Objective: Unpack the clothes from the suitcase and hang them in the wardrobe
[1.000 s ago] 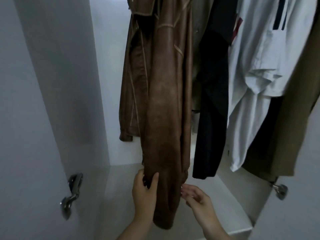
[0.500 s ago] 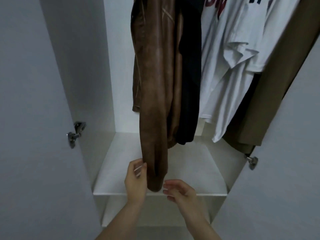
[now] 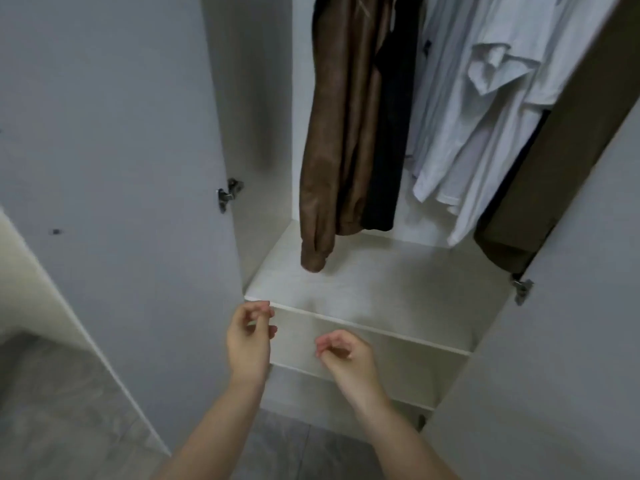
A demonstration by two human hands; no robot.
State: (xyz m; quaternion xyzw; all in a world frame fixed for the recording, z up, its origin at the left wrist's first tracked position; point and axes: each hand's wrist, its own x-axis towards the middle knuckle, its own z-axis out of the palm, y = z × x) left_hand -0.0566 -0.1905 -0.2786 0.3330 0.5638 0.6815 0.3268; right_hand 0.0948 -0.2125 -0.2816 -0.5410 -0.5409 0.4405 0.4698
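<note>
A brown leather jacket (image 3: pixel 332 140) hangs in the open white wardrobe (image 3: pixel 256 133), its sleeve end dangling just above the shelf (image 3: pixel 381 292). A black garment (image 3: pixel 388 133), white shirts (image 3: pixel 478 116) and an olive-brown coat (image 3: pixel 540 161) hang to its right. My left hand (image 3: pixel 247 341) and my right hand (image 3: pixel 343 358) hover in front of the shelf's front edge, below the jacket, fingers loosely curled and holding nothing. No suitcase is in view.
The wardrobe's left door (image 3: pixel 114 168) and right door (image 3: pixel 568 306) stand open on metal hinges (image 3: pixel 228 194). A lower shelf (image 3: pixel 363 386) sits under the main one. Grey tiled floor (image 3: pixel 69 410) lies to the lower left.
Both hands let go of the brown jacket's sleeve and drew back and down from it. The view pulled back and tilted downward, showing the shelf edge and floor.
</note>
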